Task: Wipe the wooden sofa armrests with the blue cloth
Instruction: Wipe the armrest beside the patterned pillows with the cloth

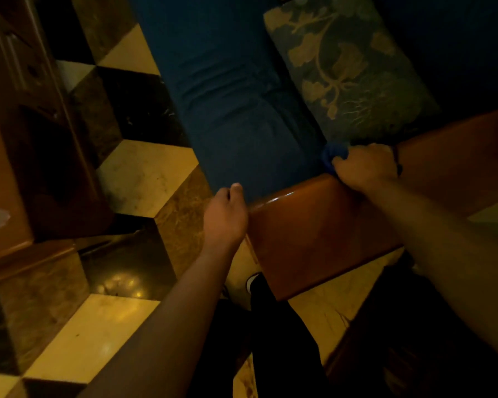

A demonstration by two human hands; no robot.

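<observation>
Beyond armrest [314, 225], cushion [348, 67] (beside blue cloth [330, 155]).

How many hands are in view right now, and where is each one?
2. The left hand is curled beside the wooden armrest, holding nothing visible. The right hand grips the blue cloth on the armrest's top edge, by the seat cushion.

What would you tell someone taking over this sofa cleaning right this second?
Right hand: grips the bunched blue cloth at the inner top edge of the wooden armrest, beside the seat cushion.
Left hand: fingers curled, nothing visible in it, at the armrest's front corner.
Done: cannot tell how much has been wiped.
Left: wipe along this armrest; the other armrest is out of view.
</observation>
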